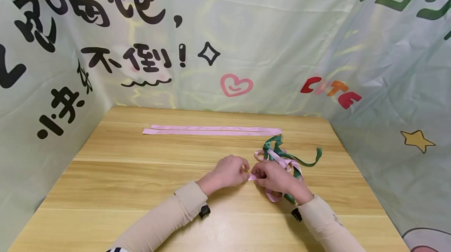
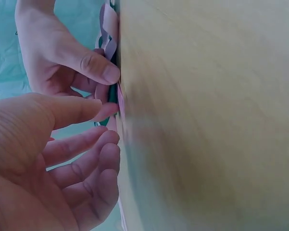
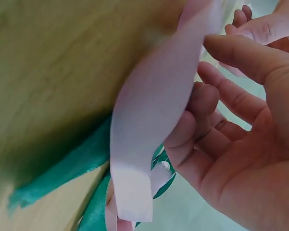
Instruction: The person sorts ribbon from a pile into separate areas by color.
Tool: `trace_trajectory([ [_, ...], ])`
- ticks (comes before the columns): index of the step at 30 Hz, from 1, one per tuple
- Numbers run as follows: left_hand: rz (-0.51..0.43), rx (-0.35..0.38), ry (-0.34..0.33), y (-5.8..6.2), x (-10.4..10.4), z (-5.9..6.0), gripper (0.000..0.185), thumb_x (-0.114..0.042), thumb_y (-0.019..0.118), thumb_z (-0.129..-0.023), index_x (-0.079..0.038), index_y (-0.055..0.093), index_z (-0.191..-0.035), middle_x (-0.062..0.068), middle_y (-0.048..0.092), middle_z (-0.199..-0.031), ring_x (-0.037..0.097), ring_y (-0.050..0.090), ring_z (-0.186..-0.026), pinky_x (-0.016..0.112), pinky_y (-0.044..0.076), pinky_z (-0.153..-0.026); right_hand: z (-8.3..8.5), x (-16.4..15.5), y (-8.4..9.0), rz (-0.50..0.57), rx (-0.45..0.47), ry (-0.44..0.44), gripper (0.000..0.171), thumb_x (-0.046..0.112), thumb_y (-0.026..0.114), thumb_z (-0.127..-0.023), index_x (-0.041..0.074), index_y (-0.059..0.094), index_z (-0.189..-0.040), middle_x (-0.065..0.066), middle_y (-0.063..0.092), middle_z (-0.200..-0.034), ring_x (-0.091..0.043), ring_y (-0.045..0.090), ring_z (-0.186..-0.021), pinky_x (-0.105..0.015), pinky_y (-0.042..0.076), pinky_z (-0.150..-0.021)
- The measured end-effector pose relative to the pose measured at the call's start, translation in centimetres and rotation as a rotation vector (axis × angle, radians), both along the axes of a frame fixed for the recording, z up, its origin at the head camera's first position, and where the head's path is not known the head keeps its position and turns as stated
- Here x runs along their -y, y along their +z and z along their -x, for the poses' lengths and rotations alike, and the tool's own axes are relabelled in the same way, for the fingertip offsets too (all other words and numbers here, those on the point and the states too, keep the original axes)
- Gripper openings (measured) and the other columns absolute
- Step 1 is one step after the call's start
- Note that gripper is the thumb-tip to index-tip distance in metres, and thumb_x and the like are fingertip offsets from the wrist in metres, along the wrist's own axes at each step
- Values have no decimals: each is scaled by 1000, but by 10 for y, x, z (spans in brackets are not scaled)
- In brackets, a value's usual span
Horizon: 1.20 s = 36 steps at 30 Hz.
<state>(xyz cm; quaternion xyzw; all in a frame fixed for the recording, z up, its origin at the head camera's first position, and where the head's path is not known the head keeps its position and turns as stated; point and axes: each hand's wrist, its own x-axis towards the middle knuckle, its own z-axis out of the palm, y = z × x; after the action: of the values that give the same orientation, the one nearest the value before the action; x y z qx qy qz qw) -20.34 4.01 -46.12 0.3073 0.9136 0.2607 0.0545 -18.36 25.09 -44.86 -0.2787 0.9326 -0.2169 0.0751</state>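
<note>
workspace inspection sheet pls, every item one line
surface: light wooden table, bare grain.
job's things: pink satin ribbon tangled with green satin ribbon.
clutter: two flat pink ribbon strips laid side by side at the far edge.
grippers: left hand and right hand both pinch the pink ribbon's end.
cables: nothing seen.
surroundings: pale green printed cloth backdrop.

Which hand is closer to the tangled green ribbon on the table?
Right. The right hand lies over the near edge of the green ribbon tangle; the left hand sits further left, apart from it.
</note>
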Motion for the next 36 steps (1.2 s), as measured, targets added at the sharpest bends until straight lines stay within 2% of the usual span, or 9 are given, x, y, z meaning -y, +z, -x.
trace_trajectory([
  [5, 22, 2, -6, -3, -2, -1, 24, -29, 81, -92, -13, 79, -110, -9, 66, -71, 7, 58, -72, 26, 47, -64, 1, 3, -1, -8, 10, 2, 7, 14, 79, -94, 12, 72, -94, 9, 57, -74, -1, 47, -70, -21, 41, -63],
  [11, 30, 5, -8, -9, -6, -2, 17, -30, 76, -96, -15, 79, -104, -4, 76, -86, 12, 66, -80, 28, 51, -66, 0, 4, -2, -18, -44, 17, 8, 12, 77, -95, 14, 73, -88, 10, 61, -79, -8, 52, -78, -23, 44, -70],
  [14, 3, 16, 0, -9, -7, -2, 15, -28, 71, -99, -16, 79, -95, -5, 74, -83, 10, 63, -73, 25, 48, -62, -1, 5, -1, -5, -95, 18, 8, 12, 76, -95, 14, 73, -88, 5, 65, -87, -16, 60, -85, -24, 47, -73],
  [17, -32, 36, 5, -9, -8, -1, 19, -26, 67, -102, -17, 77, -89, -7, 69, -76, 6, 55, -65, 23, 44, -59, -1, 6, 2, 6, -144, 2, 9, 12, 77, -94, 16, 72, -88, 0, 70, -94, -24, 68, -92, -23, 45, -69],
  [20, -65, 51, 7, -9, -8, 1, 19, -25, 67, -102, -17, 76, -87, -8, 67, -73, 4, 51, -63, 22, 41, -59, 0, 5, 4, 14, -142, -14, 9, 12, 77, -94, 16, 70, -90, 2, 71, -88, -16, 65, -77, -22, 41, -64],
  [23, -95, 64, 9, -7, -7, 2, 15, -21, 69, -100, -16, 74, -86, -8, 64, -71, 5, 51, -62, 21, 41, -58, 1, 4, 6, 24, -82, -18, 6, 12, 75, -95, 16, 71, -96, 7, 67, -82, -4, 45, -59, -21, 38, -62],
  [25, -102, 70, 11, -6, -6, 2, 13, -20, 70, -98, -16, 73, -86, -9, 62, -69, 5, 50, -62, 21, 40, -58, 1, 3, 6, 41, -39, -11, 5, 12, 73, -96, 14, 72, -100, 7, 69, -84, 0, 40, -56, -21, 39, -60],
  [30, -102, 68, 9, -5, -5, 2, 11, -17, 71, -96, -16, 72, -85, -10, 59, -67, 5, 49, -62, 21, 39, -57, 3, 2, 5, 68, 5, 12, 12, 13, 70, -98, 12, 74, -110, 4, 74, -93, 2, 44, -57, -21, 42, -61],
  [36, -109, 47, 16, -4, -1, 1, 9, -17, 70, -95, -16, 71, -86, -9, 61, -71, 5, 51, -64, 21, 41, -59, 5, 1, 4, 75, 14, 25, 6, 16, 70, -101, 12, 75, -103, 9, 66, -81, 1, 48, -63, -20, 43, -62],
])
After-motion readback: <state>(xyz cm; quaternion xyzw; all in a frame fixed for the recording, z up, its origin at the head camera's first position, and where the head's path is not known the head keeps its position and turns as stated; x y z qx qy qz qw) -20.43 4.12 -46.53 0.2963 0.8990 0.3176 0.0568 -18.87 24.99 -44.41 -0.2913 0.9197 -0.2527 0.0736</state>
